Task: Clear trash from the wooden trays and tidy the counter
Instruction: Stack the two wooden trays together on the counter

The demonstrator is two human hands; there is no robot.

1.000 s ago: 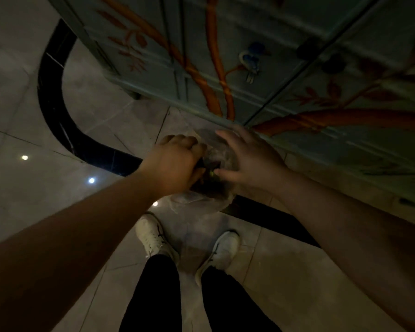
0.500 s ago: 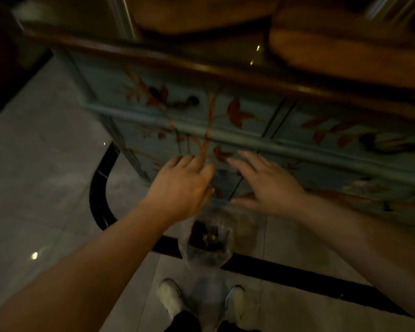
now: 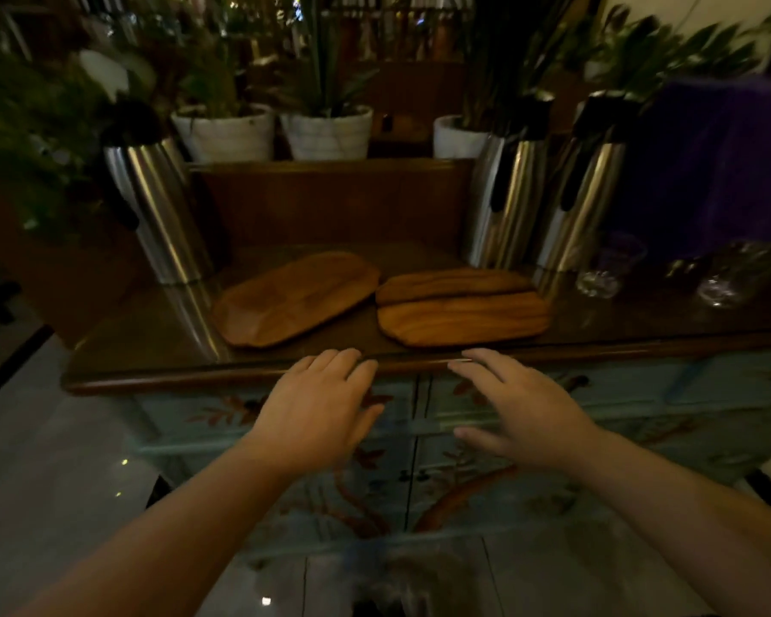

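Three wooden trays lie on the dark counter (image 3: 152,331): one tray (image 3: 294,298) at the left, a second tray (image 3: 464,322) at the right front, and a third tray (image 3: 452,281) just behind it. I see nothing lying on them. My left hand (image 3: 317,411) and my right hand (image 3: 521,407) hover palm down in front of the counter's front edge, fingers spread and holding nothing. A clear plastic bag (image 3: 401,581), blurred, hangs or lies low near the floor below my hands.
Steel thermos jugs stand at the left (image 3: 156,202) and right (image 3: 508,193), (image 3: 584,193). Glassware (image 3: 606,264) sits at the far right beside a purple cloth (image 3: 708,162). White plant pots (image 3: 326,131) line the ledge behind. The painted cabinet front (image 3: 419,438) is below the counter.
The view has swung up from the floor to the counter top. Both hands have let go of the plastic bag and risen to the counter's edge, now spread and holding nothing.
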